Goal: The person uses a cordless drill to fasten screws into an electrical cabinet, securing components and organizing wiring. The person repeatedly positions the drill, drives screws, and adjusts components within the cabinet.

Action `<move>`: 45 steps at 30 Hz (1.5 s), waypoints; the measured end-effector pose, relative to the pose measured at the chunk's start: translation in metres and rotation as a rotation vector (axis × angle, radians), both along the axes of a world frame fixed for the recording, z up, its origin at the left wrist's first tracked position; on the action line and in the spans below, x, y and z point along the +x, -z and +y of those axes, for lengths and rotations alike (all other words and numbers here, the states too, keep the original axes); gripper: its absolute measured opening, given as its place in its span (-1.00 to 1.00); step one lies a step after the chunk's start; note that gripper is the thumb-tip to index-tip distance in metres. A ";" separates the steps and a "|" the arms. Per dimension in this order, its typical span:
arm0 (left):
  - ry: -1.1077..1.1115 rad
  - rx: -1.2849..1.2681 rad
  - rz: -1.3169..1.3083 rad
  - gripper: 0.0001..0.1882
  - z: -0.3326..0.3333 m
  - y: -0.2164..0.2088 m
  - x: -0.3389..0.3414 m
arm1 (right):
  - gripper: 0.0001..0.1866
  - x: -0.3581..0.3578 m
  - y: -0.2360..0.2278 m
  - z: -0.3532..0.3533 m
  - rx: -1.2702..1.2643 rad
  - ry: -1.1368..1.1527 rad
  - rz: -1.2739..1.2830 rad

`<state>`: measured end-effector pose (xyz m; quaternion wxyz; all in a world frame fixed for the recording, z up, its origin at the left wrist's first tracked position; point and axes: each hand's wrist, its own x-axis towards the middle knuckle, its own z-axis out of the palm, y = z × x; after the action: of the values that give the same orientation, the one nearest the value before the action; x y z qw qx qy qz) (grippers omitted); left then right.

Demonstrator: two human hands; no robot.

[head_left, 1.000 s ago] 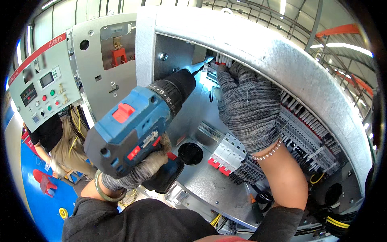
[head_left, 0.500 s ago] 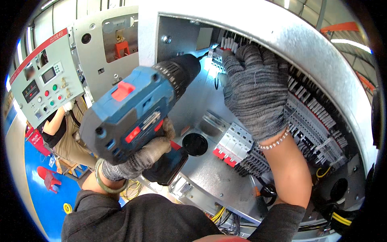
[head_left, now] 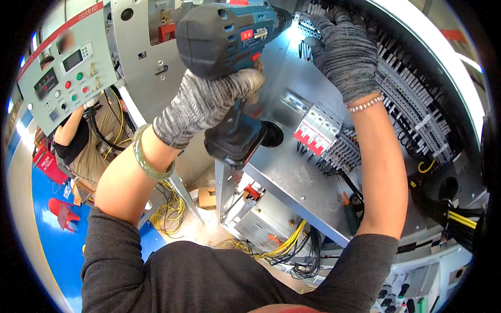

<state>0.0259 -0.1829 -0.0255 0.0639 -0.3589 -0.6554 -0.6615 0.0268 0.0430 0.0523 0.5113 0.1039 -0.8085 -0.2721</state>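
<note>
My left hand [head_left: 211, 99], in a grey knit glove, is closed round the handle of a blue and black cordless drill [head_left: 227, 39]. The drill points up and right into a metal cabinet, and its light shines on a small terminal block [head_left: 308, 28]. Whether the bit touches a screw there cannot be made out. My right hand [head_left: 347, 57], gloved too, rests beside that block with its fingers apart and bent; its fingertips are partly hidden among the wires. Below it, white circuit breakers [head_left: 319, 129] with red levers sit on a rail.
Wired terminal rows [head_left: 412, 99] line the cabinet's right side. A screwdriver [head_left: 350, 211] lies near the cabinet's front edge. Yellow cables [head_left: 169, 206] coil on the floor. At left, another person [head_left: 70, 138] works behind an open door panel [head_left: 68, 73]; a red stool [head_left: 63, 213] stands there.
My left hand and the drill have moved up and right across the view, closer to the terminal block. The view has shifted too. My right hand stays by the block.
</note>
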 end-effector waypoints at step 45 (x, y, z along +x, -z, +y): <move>0.095 0.084 -0.062 -0.67 -0.006 -0.006 0.000 | -0.69 0.006 -0.005 -0.007 -0.015 -0.026 0.022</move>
<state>0.0256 -0.1891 -0.0193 0.0272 -0.3661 -0.6108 -0.7015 0.0333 0.0356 0.0573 0.5245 0.1074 -0.8035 -0.2604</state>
